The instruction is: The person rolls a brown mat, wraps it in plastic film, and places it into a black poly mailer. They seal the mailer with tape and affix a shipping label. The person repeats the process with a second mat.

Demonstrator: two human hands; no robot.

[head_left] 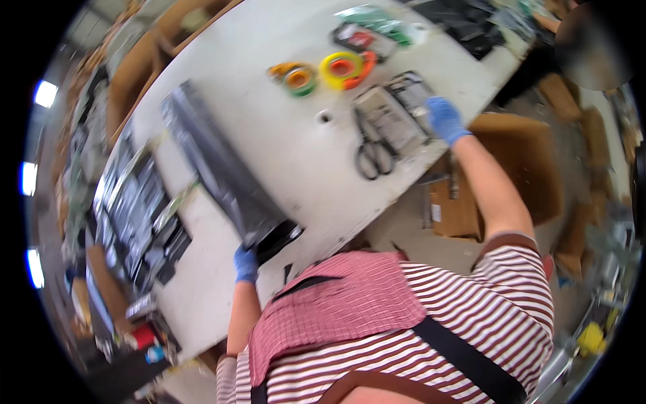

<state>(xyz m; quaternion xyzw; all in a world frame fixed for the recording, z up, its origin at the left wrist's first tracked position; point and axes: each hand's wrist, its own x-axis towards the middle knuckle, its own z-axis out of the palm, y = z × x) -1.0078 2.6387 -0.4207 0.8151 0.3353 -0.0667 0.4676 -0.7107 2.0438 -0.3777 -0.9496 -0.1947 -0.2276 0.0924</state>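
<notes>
A long grey package (pixel 222 161) of glossy, creased plastic film is lying slantwise on the smooth white tabletop (pixel 293 151); crumpled dark bags (pixel 138 212) are spreading at 9 o'clock; round tape dispensers (pixel 326 70) are sitting at 12, black-handled scissors (pixel 369 140) at 1; the right hand (pixel 447 120) is reaching flat, rectangular boxes (pixel 390 121) at 2; the package is stretching toward 11 o'clock from the left hand (pixel 246 264), which is touching its near end; whether either hand is gripping, I cannot tell.
</notes>
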